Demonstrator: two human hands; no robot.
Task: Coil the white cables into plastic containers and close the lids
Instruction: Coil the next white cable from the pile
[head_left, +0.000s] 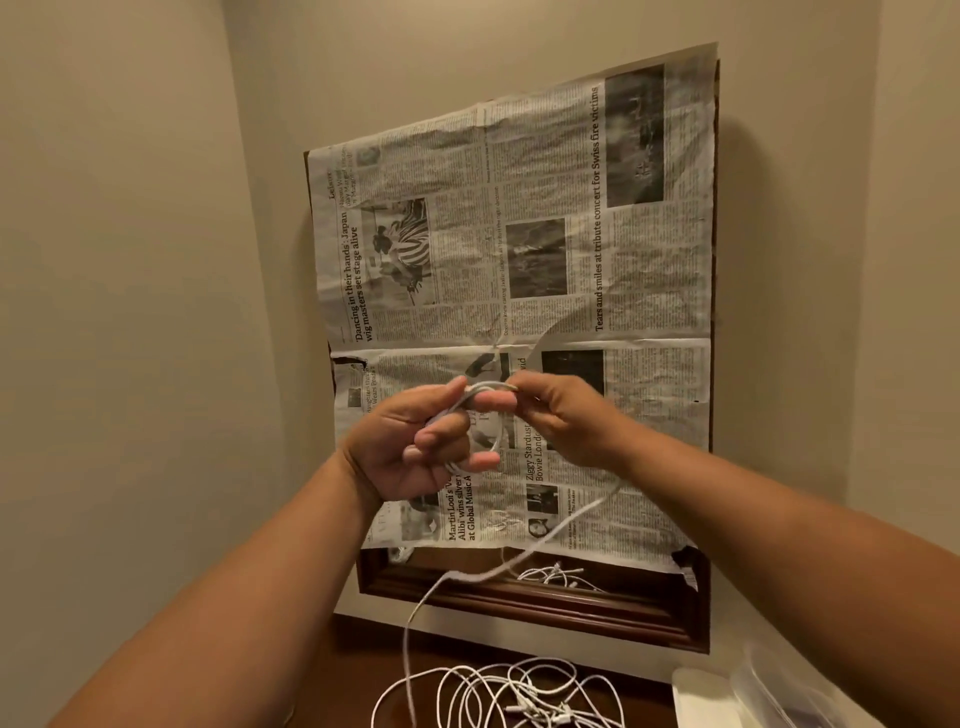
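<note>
**Two hands raised, both gripping one white cable (485, 387)**

The left hand (415, 441) is held palm toward the camera, fingers curled round a small coil of the white cable. The right hand (561, 421), just to its right, pinches the same cable at the top of the coil. Both forearms reach up and forward. A loose tail hangs down to a tangle of white cables (519, 696) on the near table (374, 654). Plastic containers (727, 696) lie near right. Newspaper (519, 234) covers the far wooden frame (519, 603).
</note>
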